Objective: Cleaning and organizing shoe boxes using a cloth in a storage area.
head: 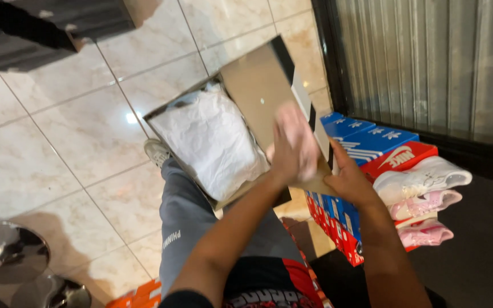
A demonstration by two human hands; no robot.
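Sitting with my knee up in grey trousers [186, 228], I am balancing an open shoebox [169, 114] on my thigh, its base tilting toward the floor. My left hand [288, 154] is reaching across the box and closing around a pale pink cloth [296, 134], pressing it against the inside of the raised lid [258, 85]; the motion is blurring the fingers, so I cannot tell how tightly they are curling. My right hand [349, 179] is gripping the lid's outer edge from behind, thumb lying along the rim, fingers mostly hidden by the cardboard. Inside the box, crumpled white tissue paper [212, 142] is filling nearly the whole base, touching the walls on each side. Just past the box's lower corner my grey shoe [156, 151] is resting on the pale tiled floor [58, 137]. To my right, blue and red shoeboxes [372, 142] are standing in a stack just beside my right wrist, and white and pink sneakers [423, 197] are lying on their sides against that stack. Beyond them a dark-framed metal shutter [429, 63] is closing off the far wall.
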